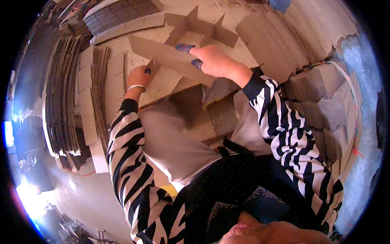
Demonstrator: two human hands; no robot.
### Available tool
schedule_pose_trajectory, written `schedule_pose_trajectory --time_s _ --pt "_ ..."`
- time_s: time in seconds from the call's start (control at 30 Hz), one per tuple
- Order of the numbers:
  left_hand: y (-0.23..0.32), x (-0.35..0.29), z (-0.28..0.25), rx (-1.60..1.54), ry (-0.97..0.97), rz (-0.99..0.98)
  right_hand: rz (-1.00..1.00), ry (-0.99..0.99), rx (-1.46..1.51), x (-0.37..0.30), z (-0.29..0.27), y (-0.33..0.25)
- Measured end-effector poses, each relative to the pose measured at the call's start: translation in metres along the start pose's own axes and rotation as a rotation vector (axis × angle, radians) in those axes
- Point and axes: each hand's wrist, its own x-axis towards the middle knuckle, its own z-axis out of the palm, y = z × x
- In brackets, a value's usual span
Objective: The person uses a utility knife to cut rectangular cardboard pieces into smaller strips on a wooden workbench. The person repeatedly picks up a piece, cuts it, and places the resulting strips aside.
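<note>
Slotting cardboard strips together, it looks like: the right hand (pixel 215 61) clasps a long notched cardboard strip (pixel 162 57) near its right end, holding it on edge over the desk (pixel 122 42). The left hand (pixel 138 76) pinches a small cardboard piece (pixel 152 67) touching the strip's lower edge. A finished cross-shaped divider (pixel 199 28) sits toward the far edge, flat stacks (pixel 65 97) at the left edge. Next, I'd judge, the notches need lining up squarely.
</note>
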Motion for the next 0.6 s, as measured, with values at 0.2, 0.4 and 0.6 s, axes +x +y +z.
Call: schedule_pose_trajectory --time_s 0.2,0.4,0.6 --pt "0.017 0.008 -0.006 0.040 0.117 0.003 0.052 -0.091 -0.200 0.007 -0.009 -0.015" --pt "0.083 -0.050 -0.036 -0.138 0.120 0.241 -0.020 -0.116 -0.193 0.033 -0.017 -0.003" --pt "0.059 -0.047 0.005 -0.156 -0.041 0.224 -0.111 -0.097 -0.121 0.044 -0.013 0.027"
